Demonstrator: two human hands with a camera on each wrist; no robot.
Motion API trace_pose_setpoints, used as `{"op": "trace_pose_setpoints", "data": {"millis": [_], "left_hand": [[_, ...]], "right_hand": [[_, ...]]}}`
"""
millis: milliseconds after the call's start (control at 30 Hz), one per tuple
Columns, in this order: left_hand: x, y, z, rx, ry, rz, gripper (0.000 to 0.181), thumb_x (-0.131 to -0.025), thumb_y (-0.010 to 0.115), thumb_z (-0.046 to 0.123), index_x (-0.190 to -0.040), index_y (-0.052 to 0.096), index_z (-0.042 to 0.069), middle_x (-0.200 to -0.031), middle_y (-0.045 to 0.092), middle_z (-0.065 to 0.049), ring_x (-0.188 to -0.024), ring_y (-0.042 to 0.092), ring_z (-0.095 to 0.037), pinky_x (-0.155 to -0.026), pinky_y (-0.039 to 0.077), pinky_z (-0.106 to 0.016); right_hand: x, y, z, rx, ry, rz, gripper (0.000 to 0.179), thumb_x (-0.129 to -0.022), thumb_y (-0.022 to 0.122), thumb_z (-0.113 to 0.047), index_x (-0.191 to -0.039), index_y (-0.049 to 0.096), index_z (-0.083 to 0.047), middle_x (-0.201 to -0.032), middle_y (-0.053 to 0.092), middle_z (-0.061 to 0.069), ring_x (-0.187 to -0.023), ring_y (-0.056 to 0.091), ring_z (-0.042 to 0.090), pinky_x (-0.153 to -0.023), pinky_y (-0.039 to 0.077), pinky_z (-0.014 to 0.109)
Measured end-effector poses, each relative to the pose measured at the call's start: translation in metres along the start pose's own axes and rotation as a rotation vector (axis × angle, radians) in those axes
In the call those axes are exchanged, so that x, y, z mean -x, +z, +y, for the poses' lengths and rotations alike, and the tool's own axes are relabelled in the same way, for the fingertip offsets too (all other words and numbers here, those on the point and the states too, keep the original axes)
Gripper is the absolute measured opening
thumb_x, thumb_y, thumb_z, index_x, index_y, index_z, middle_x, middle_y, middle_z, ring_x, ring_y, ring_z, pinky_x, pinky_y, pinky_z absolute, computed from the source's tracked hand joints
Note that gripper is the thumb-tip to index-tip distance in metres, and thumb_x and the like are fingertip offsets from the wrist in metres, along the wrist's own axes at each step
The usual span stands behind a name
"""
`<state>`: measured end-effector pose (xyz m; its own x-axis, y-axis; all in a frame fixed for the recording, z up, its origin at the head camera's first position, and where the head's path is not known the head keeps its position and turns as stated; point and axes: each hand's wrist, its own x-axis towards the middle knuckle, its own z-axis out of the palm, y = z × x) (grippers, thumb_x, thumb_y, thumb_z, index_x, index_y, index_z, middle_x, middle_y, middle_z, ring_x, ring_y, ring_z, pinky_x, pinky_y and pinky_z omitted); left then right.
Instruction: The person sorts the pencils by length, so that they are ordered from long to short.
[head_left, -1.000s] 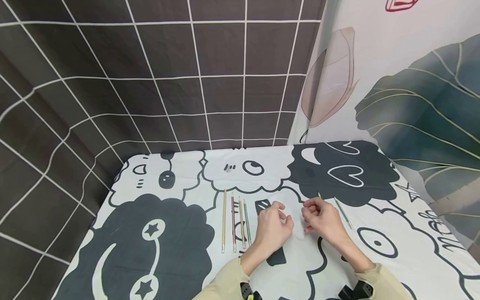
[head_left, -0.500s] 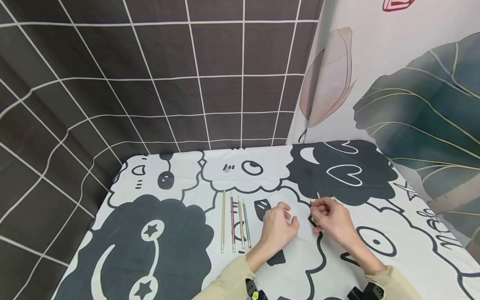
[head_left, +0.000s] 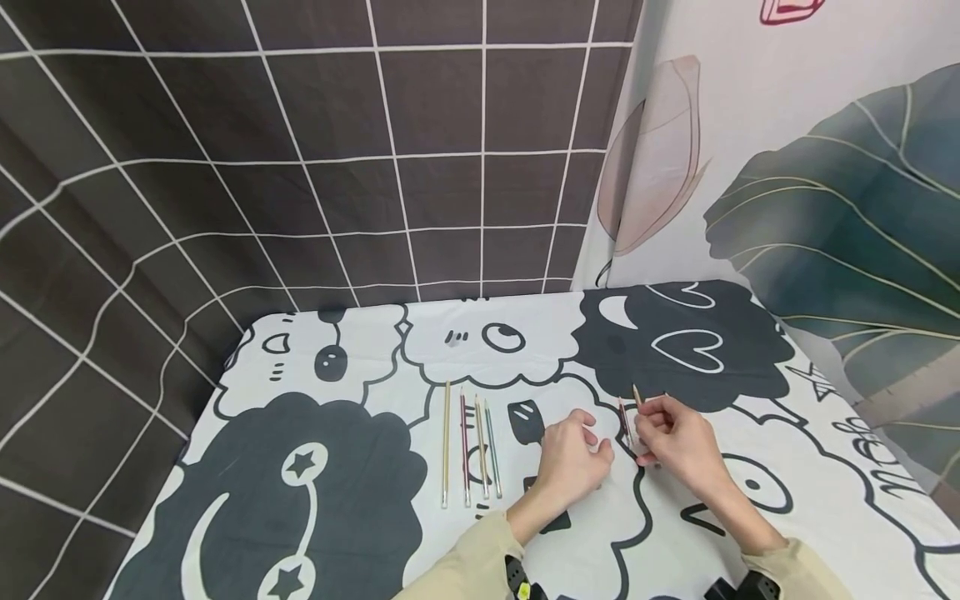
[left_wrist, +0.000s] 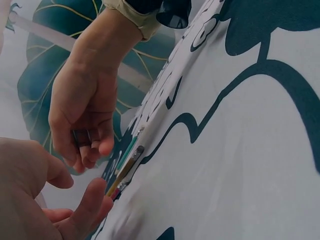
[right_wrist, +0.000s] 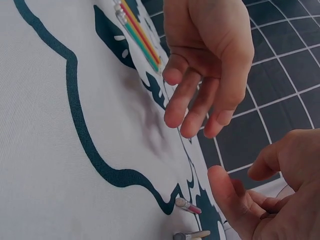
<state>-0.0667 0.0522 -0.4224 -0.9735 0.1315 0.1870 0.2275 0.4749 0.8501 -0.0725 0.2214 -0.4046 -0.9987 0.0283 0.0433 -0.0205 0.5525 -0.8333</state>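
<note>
My left hand (head_left: 573, 454) hovers over the cloth with loosely bent fingers and holds nothing. To its right my right hand (head_left: 675, 433) is just above a few loose pencils, with a gap showing between its thumb and fingers in the right wrist view. A dark red pencil (head_left: 624, 421) lies left of its fingertips. Beside it a yellow pencil (head_left: 637, 393) pokes out past the fingers, mostly covered in the head view. A teal pencil (left_wrist: 126, 154) shows in the left wrist view, lying beside the yellow one.
Left of my hands, several pencils lie side by side in a row: a yellow pencil (head_left: 446, 446), a red pencil (head_left: 465, 450), another yellow pencil (head_left: 482, 446) and a teal pencil (head_left: 492, 450). A black-and-white cartoon cloth (head_left: 360, 350) covers the table. A dark grid curtain (head_left: 442, 192) hangs behind.
Both hands have shifted right. The dark red pencil has come into sight left of the right hand, while the teal pencil on that side has become hidden behind it in the head view.
</note>
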Motion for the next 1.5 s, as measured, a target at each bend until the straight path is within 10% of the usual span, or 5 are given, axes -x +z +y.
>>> {"op": "trace_pose_setpoints", "data": {"millis": [500, 1500], "left_hand": [[-0.003, 0.020, 0.008, 0.047, -0.080, -0.031, 0.029, -0.080, 0.076, 0.010, -0.105, 0.066, -0.002, -0.066, 0.058, 0.010, -0.042, 0.049, 0.005, -0.053, 0.041, -0.013], [-0.006, 0.046, 0.019, -0.081, -0.039, 0.062, 0.023, -0.076, 0.079, 0.013, -0.094, 0.068, 0.004, -0.060, 0.056, 0.013, -0.060, 0.053, -0.004, -0.056, 0.040, -0.018]], "right_hand": [[0.001, -0.008, 0.009, -0.014, 0.000, 0.038, 0.021, -0.091, 0.060, -0.001, -0.107, 0.059, 0.012, -0.081, 0.063, 0.013, -0.054, 0.066, 0.017, -0.052, 0.055, 0.030], [0.003, -0.023, 0.018, 0.028, 0.005, 0.056, 0.025, -0.088, 0.061, 0.002, -0.110, 0.058, 0.014, -0.083, 0.062, 0.014, -0.054, 0.067, 0.017, -0.052, 0.055, 0.029]]}}
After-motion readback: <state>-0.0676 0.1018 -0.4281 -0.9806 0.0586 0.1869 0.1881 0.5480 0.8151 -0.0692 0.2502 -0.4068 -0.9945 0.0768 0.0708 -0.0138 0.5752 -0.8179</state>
